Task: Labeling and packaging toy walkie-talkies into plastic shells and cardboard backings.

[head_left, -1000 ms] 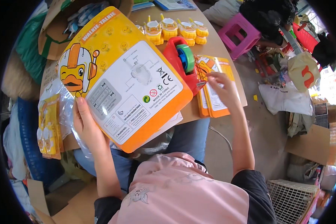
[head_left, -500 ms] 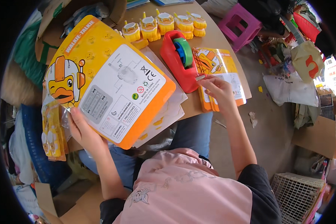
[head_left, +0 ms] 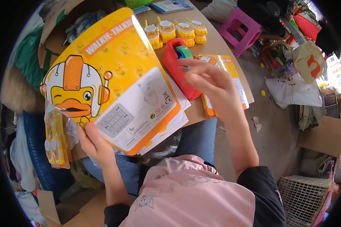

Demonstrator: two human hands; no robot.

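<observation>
My left hand [head_left: 96, 145] grips the lower left edge of a large yellow and orange printed card [head_left: 136, 56], thumb on its face. The card shows a cartoon duck in a helmet and a pale panel; it is tilted above the table. My right hand [head_left: 218, 87] is raised in front of a red tape dispenser [head_left: 172, 62], its fingertips smeared by motion. Whether a strip of tape is between them cannot be made out. A green-cored tape roll [head_left: 183, 52] sits in the dispenser, partly behind my fingers. More printed cards [head_left: 236, 81] lie stacked to the right.
Small yellow toys with stub antennas [head_left: 166, 30] stand in a row at the back of the table. Bagged yellow toys [head_left: 55, 145] lie at the left. White sheets [head_left: 180, 117] stick out under the held card. A pink stool [head_left: 240, 30] stands beyond the table's right edge.
My right hand has left the dispenser's cutter end and moved up and left toward the card. The held card has turned and shows more of its duck and yellow top.
</observation>
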